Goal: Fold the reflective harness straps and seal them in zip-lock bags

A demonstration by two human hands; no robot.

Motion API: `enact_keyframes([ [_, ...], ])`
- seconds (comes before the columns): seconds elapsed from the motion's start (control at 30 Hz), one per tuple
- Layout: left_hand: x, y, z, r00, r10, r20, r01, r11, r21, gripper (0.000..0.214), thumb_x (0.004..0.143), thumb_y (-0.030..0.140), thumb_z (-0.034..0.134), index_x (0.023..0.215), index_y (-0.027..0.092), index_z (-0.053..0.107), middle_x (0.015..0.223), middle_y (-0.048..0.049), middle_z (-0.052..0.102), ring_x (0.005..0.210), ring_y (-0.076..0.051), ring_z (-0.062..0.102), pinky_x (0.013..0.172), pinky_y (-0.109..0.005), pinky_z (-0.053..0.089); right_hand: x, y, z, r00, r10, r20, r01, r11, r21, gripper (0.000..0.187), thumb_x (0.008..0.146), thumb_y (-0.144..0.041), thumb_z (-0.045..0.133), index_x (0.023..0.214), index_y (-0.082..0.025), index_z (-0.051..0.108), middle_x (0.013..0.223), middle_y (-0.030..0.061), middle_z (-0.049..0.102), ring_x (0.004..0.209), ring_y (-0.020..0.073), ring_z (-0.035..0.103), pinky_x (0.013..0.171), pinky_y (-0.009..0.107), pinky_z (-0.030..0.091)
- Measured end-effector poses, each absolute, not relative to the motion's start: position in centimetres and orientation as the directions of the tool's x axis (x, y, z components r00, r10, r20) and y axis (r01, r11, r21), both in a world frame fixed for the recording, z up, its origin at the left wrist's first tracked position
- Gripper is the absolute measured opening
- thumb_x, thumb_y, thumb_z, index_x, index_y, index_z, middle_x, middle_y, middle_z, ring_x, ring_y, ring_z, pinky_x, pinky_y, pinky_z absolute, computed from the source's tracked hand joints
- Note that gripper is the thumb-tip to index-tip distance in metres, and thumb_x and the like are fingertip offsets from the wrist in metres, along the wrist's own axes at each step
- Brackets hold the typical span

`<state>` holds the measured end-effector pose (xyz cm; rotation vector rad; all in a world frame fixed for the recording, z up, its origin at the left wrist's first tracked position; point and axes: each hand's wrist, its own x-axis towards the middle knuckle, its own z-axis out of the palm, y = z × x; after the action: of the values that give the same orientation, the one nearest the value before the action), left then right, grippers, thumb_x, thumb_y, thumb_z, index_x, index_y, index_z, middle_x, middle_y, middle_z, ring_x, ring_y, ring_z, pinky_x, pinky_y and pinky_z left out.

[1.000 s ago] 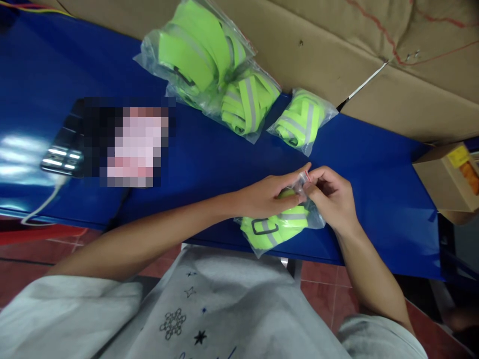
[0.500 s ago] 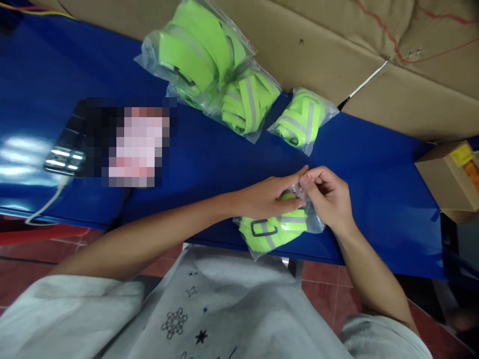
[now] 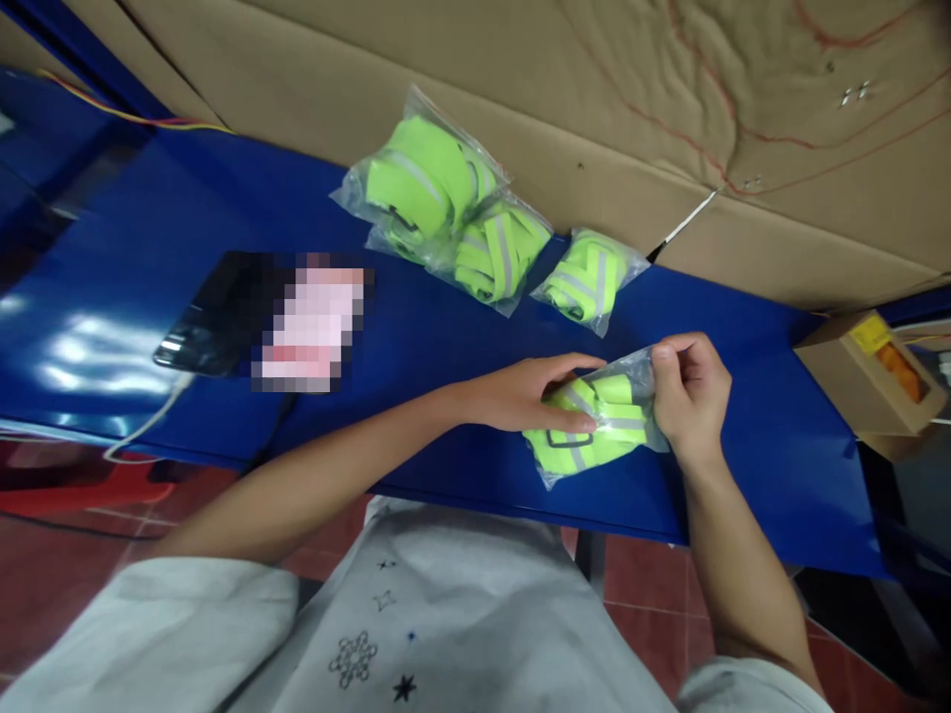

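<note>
A clear plastic bag (image 3: 640,381) lies at the front edge of the blue table, holding a folded neon-green reflective strap (image 3: 609,431) with a dark rectangular buckle. My right hand (image 3: 690,396) pinches the bag's upper right corner between thumb and curled fingers. My left hand (image 3: 527,391) grips the bag from the left, its thumb lying across the strap near the buckle and its other fingers along the far side. The tips of those fingers are partly hidden behind the bag.
Behind my hands lie several bagged green straps (image 3: 420,183), with one bagged strap (image 3: 590,280) apart on the right. A black phone (image 3: 204,317) with a white cable lies left beside a blurred-out patch. A cardboard box (image 3: 854,371) stands at right. Brown board (image 3: 594,119) rises behind the table (image 3: 416,327).
My right hand has moved right, away from my left hand, drawing the bag's corner out. The bag and strap have shifted right. The whole view has tilted a little upward.
</note>
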<state>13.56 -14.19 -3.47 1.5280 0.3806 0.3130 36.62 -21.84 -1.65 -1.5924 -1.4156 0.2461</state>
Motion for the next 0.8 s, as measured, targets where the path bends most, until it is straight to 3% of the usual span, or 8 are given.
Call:
enact_keyframes([
  [0.13,13.6,-14.0,-3.6,0.877,0.480,0.005,-0.058,0.096,0.994,0.074,0.086,0.041,0.084,0.149,0.019,0.053,0.121,-0.0100,0.074,0.103,-0.020,0.071,0.089,-0.033,0.056,37.2,-21.8,-2.0,0.301,0.846,0.440,0.698,0.119,-0.706,0.039,0.104,-0.054,0.057,0.090,-0.019,0.066,0.076,0.0004,0.062,0.067,0.0128,0.054,0.060,0.027,0.042],
  [0.27,13.6,-13.5,-3.6,0.724,0.685,0.079,-0.134,0.028,0.991,0.066,0.084,0.042,0.084,0.140,0.019,0.059,0.124,-0.0096,0.072,0.108,-0.021,0.070,0.092,-0.033,0.056,38.4,-21.3,-2.2,0.323,0.873,0.366,0.735,0.013,-0.678,0.051,0.107,-0.058,0.047,0.077,-0.019,0.062,0.065,-0.0015,0.053,0.060,0.0117,0.049,0.057,0.027,0.038],
  [0.33,13.7,-13.1,-3.6,0.616,0.783,0.079,-0.157,0.024,0.987,0.070,0.084,0.048,0.083,0.141,0.020,0.056,0.128,-0.0108,0.071,0.113,-0.024,0.069,0.093,-0.035,0.057,38.8,-20.9,-2.4,0.403,0.859,0.317,0.649,-0.024,-0.760,0.049,0.104,-0.063,0.050,0.087,-0.020,0.064,0.067,-0.0018,0.058,0.058,0.0112,0.053,0.055,0.026,0.042],
  [0.43,13.8,-12.8,-3.7,0.503,0.859,0.093,-0.198,0.010,0.980,0.079,0.083,0.060,0.081,0.144,0.022,0.047,0.133,-0.0127,0.070,0.120,-0.026,0.068,0.098,-0.038,0.058,38.4,-20.3,-2.9,0.392,0.912,0.120,0.347,-0.026,-0.938,0.056,0.096,-0.074,0.057,0.117,-0.022,0.063,0.087,0.0025,0.072,0.064,0.0138,0.065,0.053,0.026,0.053],
  [0.5,13.9,-12.9,-3.7,0.471,0.867,0.161,-0.225,-0.059,0.973,0.081,0.083,0.063,0.080,0.143,0.022,0.045,0.138,-0.0142,0.067,0.127,-0.027,0.066,0.106,-0.041,0.055,37.4,-20.2,-3.2,0.216,0.976,0.005,0.187,-0.036,-0.982,0.066,0.089,-0.078,0.064,0.123,-0.022,0.060,0.098,0.0058,0.075,0.072,0.0167,0.070,0.055,0.029,0.059],
  [0.6,13.9,-13.4,-3.8,0.502,0.829,0.247,-0.209,-0.160,0.965,0.076,0.086,0.060,0.079,0.143,0.020,0.048,0.144,-0.0156,0.064,0.135,-0.028,0.062,0.114,-0.042,0.052,35.8,-20.5,-3.6,0.045,0.998,-0.036,0.155,-0.043,-0.987,0.063,0.082,-0.070,0.078,0.119,-0.022,0.064,0.093,0.0040,0.074,0.070,0.0165,0.069,0.058,0.030,0.060],
  [0.7,13.8,-13.8,-4.0,0.549,0.794,0.263,-0.137,-0.224,0.965,0.071,0.094,0.053,0.073,0.151,0.021,0.045,0.152,-0.0165,0.058,0.136,-0.028,0.062,0.112,-0.041,0.053,35.7,-20.6,-3.9,0.147,0.989,-0.011,0.183,-0.038,-0.982,0.051,0.080,-0.062,0.083,0.107,-0.021,0.069,0.077,-0.0009,0.068,0.060,0.0135,0.061,0.054,0.027,0.055],
  [0.8,13.6,-13.8,-4.3,0.539,0.792,0.286,-0.069,-0.296,0.953,0.066,0.099,0.048,0.068,0.155,0.024,0.042,0.154,-0.0168,0.055,0.129,-0.024,0.065,0.100,-0.035,0.058,37.5,-20.1,-4.0,0.340,0.940,0.040,0.165,-0.017,-0.986,0.046,0.083,-0.061,0.081,0.100,-0.020,0.069,0.073,-0.0023,0.062,0.061,0.0116,0.056,0.052,0.023,0.048],
])
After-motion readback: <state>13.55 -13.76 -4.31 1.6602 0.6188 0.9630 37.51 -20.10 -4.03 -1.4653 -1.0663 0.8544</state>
